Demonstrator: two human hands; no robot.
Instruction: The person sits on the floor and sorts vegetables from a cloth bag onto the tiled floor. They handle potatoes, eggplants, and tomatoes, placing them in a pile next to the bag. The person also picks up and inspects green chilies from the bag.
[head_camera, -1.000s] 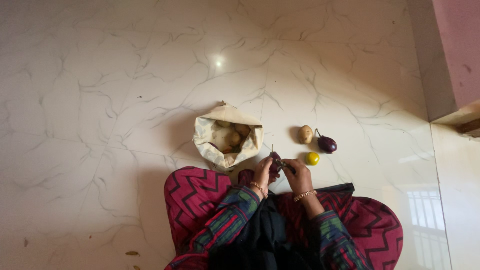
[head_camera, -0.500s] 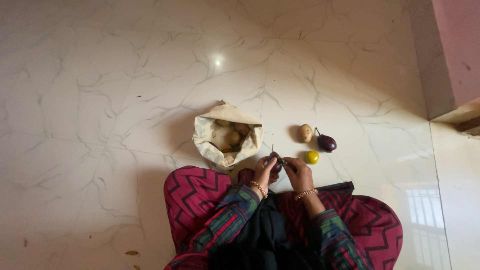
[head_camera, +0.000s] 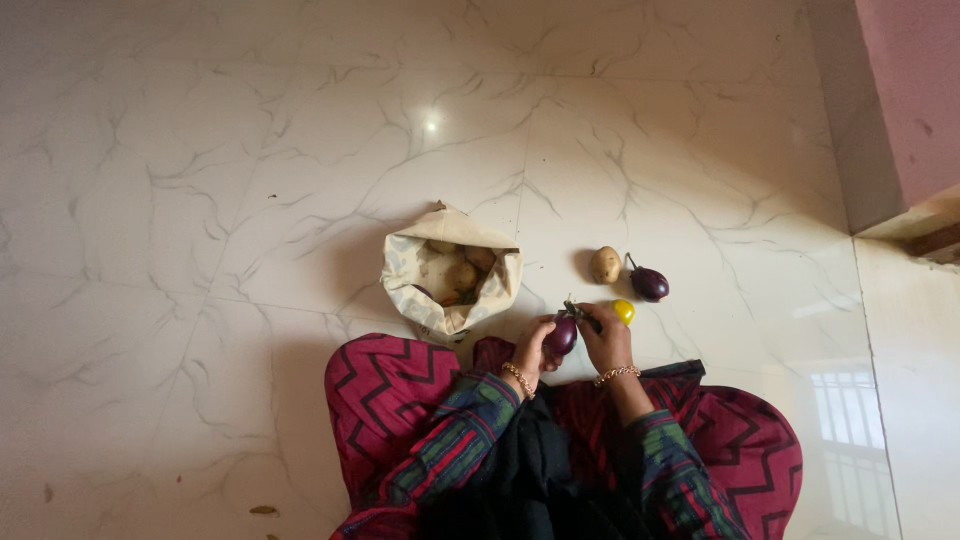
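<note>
I sit on a marble floor in red zigzag clothing. Both hands hold a small purple brinjal (head_camera: 561, 335) just above my lap. My left hand (head_camera: 530, 348) grips its body from the left. My right hand (head_camera: 606, 340) pinches its green stem end. An open cream cloth bag (head_camera: 408, 268) with potatoes and other vegetables inside stands just beyond my left hand. On the floor past my right hand lie a potato (head_camera: 604, 265), a second purple brinjal (head_camera: 650, 284) and a small yellow round fruit (head_camera: 625, 311), partly hidden by my fingers.
White veined marble tiles (head_camera: 250, 180) spread all around. A pink wall and a step edge (head_camera: 900, 120) rise at the upper right. Small dry scraps (head_camera: 263, 510) lie on the floor at the lower left. A window reflection shows at the lower right.
The brinjal has turned in my hands so its purple body now shows toward me, and my right hand has shifted slightly toward the yellow fruit. The view has tilted a little.
</note>
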